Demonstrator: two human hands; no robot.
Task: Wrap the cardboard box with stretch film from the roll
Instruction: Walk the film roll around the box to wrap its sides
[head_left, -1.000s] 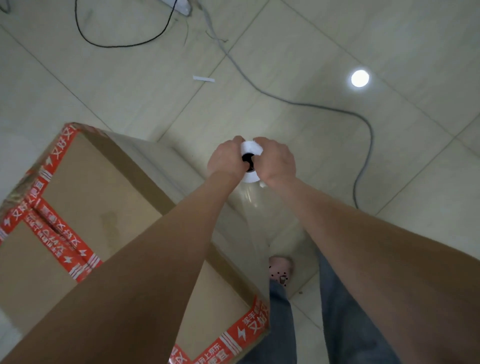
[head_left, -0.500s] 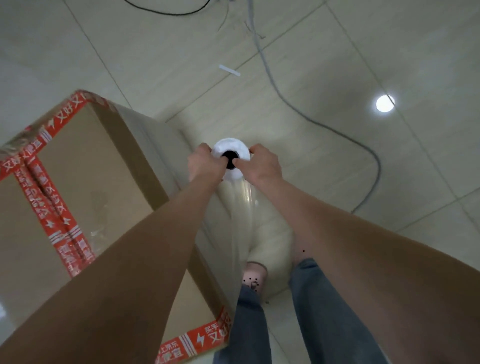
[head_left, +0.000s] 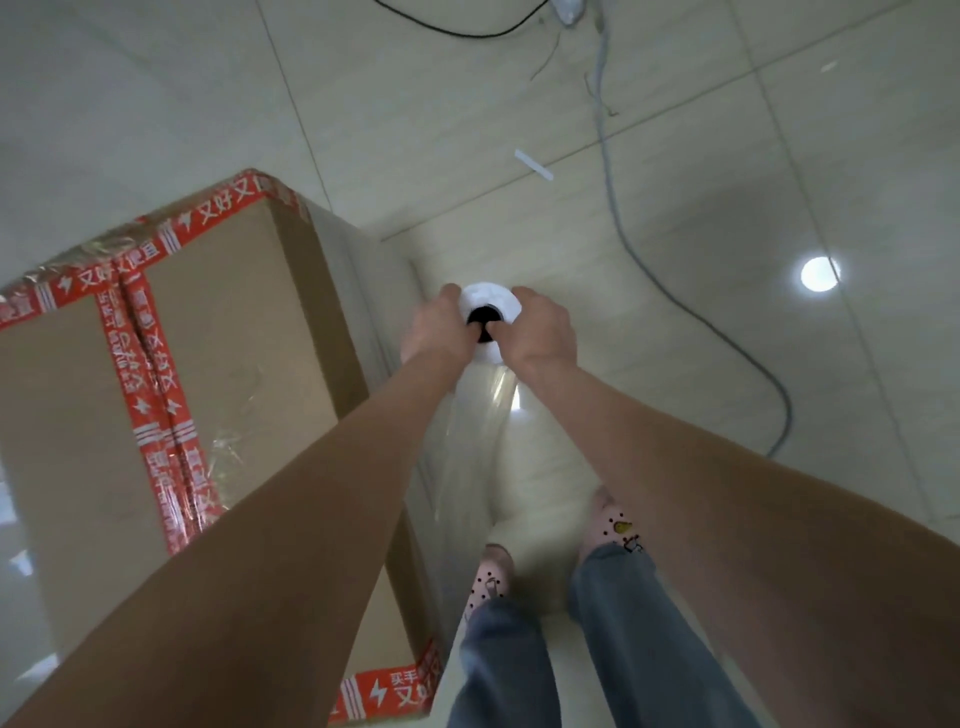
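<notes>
Standing up in the middle of the frame, the roll (head_left: 491, 303) has its white top held by both hands. The left hand (head_left: 435, 328) and right hand (head_left: 541, 332) curl their fingers round its rim. Clear stretch film (head_left: 475, 421) hangs below it, just beside the cardboard box (head_left: 234, 364) at the left. A grey cable (head_left: 615, 218) lies upper right.

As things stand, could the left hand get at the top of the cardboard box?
Probably yes: the left hand grips the upper end of the stretch film roll just beside the cardboard box, with nothing between them, though it would have to let go first.
</notes>
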